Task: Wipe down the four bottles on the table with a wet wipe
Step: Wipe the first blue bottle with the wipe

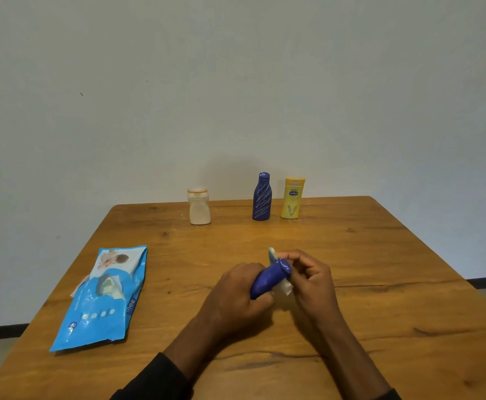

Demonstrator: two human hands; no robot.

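Nearest the camera, the wooden table point(380, 327) is seen to run back to a plain wall. A blue pack of wipes point(103, 298) is laid flat near its left edge, flap peeled open.

At the middle, just above the tabletop, the left hand point(236, 293) is wrapped round the lower body of a small blue bottle point(267, 280), which is tilted with its cap up and to the right. The right hand point(314, 284) is curled at the cap end, and a wet wipe point(286, 288) is pinched against the bottle by its fingers.

3 more bottles are stood along the far edge, well apart from the hands: a tall blue bottle point(262, 197), a yellow bottle point(292, 197) just beside it, and a white bottle point(199, 206) further left.

1 of the 4 bottles is judged to be mid-wipe; whether the other 3 are already done cannot be told. Next, the bottle would need to be turned in the left grip so its hidden side is reached — then set down upright.
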